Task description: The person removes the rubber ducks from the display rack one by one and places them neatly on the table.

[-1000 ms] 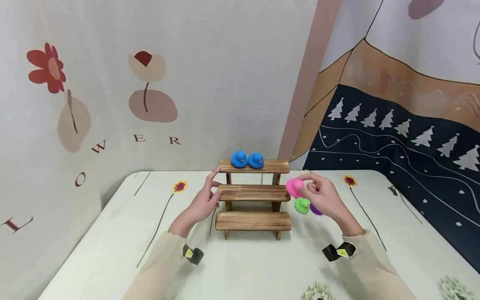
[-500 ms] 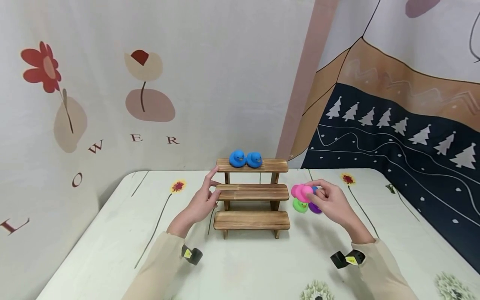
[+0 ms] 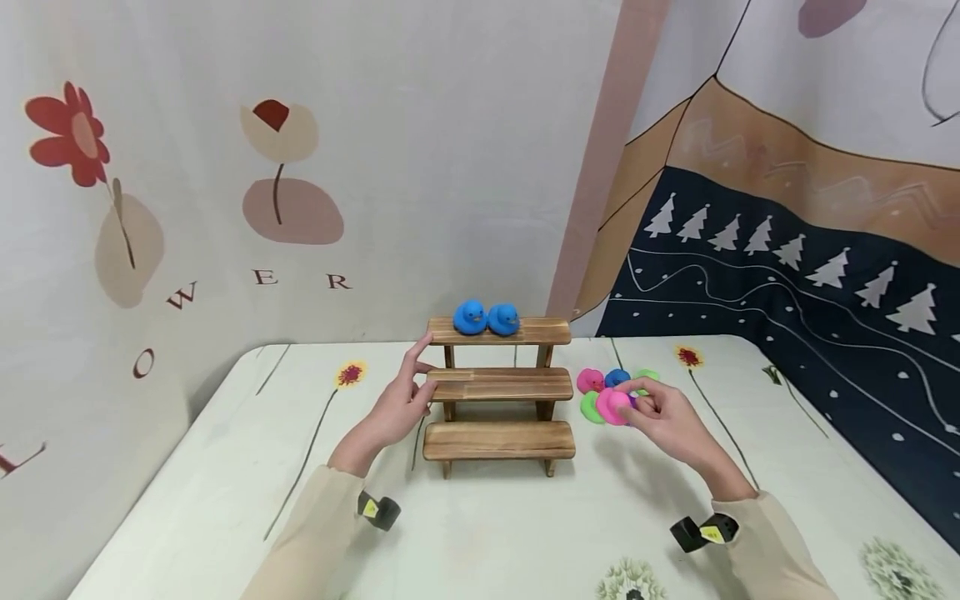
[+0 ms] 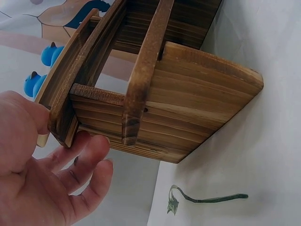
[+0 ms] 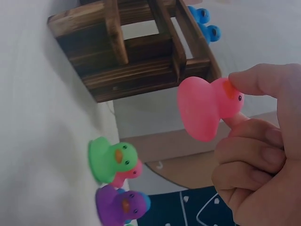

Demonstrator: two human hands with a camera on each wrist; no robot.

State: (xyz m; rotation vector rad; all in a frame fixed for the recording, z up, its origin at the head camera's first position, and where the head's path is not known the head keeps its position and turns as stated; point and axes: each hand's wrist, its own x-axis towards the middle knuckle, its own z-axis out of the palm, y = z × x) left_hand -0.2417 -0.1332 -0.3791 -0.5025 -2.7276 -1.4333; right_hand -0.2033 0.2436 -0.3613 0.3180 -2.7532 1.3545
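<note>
A three-tier wooden step shelf [image 3: 498, 440] stands mid-table, two blue rubber ducks [image 3: 470, 317] side by side on its top tier. My left hand [image 3: 392, 408] holds the shelf's left end, the thumb at a board's edge and the other fingers curled close by in the left wrist view. To the shelf's right, my right hand [image 3: 671, 423] pinches a pink rubber duck [image 5: 202, 108] between thumb and index finger, raised above the table. Below and behind it sit a green duck [image 5: 113, 160], a purple duck [image 5: 113, 205], another pink duck [image 3: 588, 380] and a blue duck [image 3: 617, 377].
A second green duck [image 3: 647, 377] shows partly behind the right hand. The white tablecloth [image 3: 480, 533] carries printed flowers. A printed curtain [image 3: 420, 167] hangs at the back, and a dark tree-patterned cloth [image 3: 750, 292] borders the right.
My right hand has drawn the pink duck away from the shelf, rightward and down over the group of ducks. My left hand stays at the shelf's left end.
</note>
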